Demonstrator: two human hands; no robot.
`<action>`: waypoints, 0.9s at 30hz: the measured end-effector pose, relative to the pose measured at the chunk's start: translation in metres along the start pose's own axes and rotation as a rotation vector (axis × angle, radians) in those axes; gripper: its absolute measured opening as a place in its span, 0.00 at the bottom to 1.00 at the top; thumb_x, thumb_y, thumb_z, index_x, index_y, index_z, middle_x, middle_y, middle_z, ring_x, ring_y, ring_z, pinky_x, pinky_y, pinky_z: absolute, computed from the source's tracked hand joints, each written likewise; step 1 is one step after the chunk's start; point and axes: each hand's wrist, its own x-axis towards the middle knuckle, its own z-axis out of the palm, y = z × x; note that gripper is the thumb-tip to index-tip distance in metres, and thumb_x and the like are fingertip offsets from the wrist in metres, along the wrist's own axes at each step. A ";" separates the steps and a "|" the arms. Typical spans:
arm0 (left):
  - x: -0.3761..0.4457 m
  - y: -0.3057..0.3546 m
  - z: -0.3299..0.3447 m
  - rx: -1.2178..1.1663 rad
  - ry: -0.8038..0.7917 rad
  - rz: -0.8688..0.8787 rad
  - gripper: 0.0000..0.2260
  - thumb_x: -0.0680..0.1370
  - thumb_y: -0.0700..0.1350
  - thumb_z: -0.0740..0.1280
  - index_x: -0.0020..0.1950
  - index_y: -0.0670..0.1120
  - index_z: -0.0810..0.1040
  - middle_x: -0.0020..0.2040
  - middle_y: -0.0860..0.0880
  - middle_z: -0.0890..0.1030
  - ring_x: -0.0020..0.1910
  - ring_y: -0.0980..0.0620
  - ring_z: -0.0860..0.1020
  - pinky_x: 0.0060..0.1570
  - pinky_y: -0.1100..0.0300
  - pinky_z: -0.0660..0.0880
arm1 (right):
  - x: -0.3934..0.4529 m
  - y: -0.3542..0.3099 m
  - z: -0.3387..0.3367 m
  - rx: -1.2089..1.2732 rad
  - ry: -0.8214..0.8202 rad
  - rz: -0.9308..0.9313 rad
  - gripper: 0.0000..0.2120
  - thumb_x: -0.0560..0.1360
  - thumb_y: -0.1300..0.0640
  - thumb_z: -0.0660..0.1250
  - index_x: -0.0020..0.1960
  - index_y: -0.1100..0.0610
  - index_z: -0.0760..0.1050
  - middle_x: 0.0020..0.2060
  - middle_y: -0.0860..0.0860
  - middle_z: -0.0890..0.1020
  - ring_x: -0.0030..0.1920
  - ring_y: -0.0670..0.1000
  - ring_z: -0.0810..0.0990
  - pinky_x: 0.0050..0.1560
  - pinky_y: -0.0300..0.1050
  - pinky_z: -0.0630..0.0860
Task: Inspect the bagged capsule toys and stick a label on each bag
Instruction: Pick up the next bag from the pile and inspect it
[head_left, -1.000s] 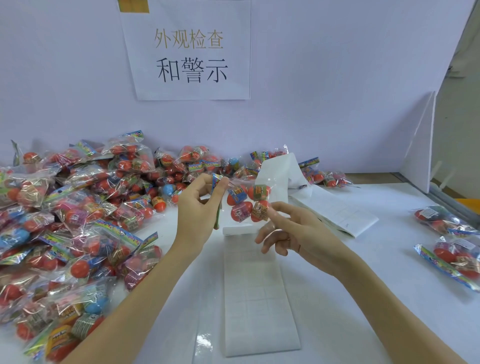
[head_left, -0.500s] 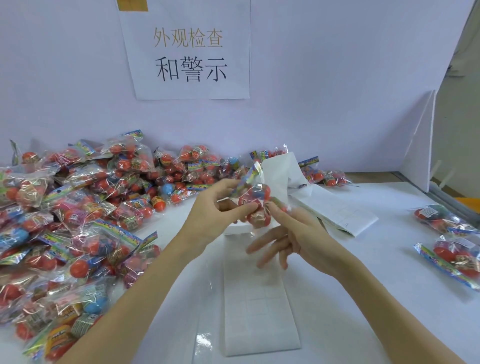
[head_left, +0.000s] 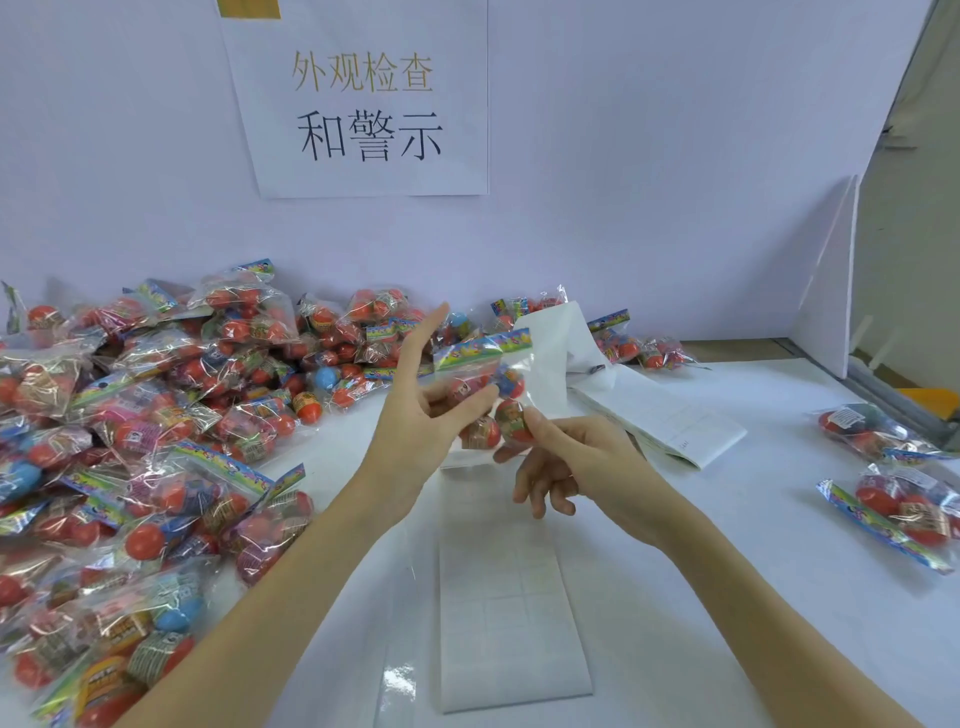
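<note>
Above the label sheet (head_left: 506, 587), both hands pinch one bag (head_left: 485, 387) — left hand (head_left: 421, 415) by its middle, right hand (head_left: 566, 457) at the bottom capsules — raised to view, likely for inspection.

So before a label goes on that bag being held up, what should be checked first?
1. Bag held securely: ok. The left hand and right hand both hold the bag up off the table.
2. Capsules inside visible for inspection: ok, they show through the clear plastic.
3. Label already on this bag: cannot tell.
4. Label strip within reach: ok. The label strip lies flat just below the hands.
5. A free hand to peel a label: not ok, both are busy with the bag.
6. Place for finished bags: ok. Labelled bags lie to the right, apart from the pile on the left.
</note>
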 end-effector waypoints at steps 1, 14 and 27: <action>0.001 -0.001 -0.002 0.038 0.022 0.023 0.29 0.81 0.39 0.72 0.72 0.69 0.71 0.51 0.50 0.87 0.49 0.43 0.85 0.52 0.54 0.83 | 0.000 0.001 -0.001 -0.008 0.005 -0.001 0.26 0.85 0.42 0.59 0.50 0.60 0.86 0.36 0.62 0.85 0.30 0.55 0.81 0.27 0.39 0.70; 0.005 -0.009 -0.011 0.193 0.103 0.038 0.18 0.82 0.30 0.59 0.46 0.42 0.87 0.53 0.40 0.81 0.44 0.54 0.81 0.43 0.54 0.83 | 0.008 0.029 -0.011 -0.788 0.198 -0.226 0.12 0.77 0.57 0.75 0.58 0.46 0.81 0.55 0.45 0.76 0.53 0.43 0.75 0.48 0.29 0.67; 0.001 -0.022 -0.011 0.498 0.154 0.315 0.08 0.76 0.39 0.77 0.53 0.47 0.89 0.57 0.48 0.77 0.50 0.50 0.84 0.44 0.51 0.84 | 0.017 0.038 -0.008 -0.846 0.289 -0.306 0.06 0.80 0.58 0.72 0.56 0.54 0.84 0.51 0.48 0.76 0.47 0.46 0.77 0.44 0.29 0.66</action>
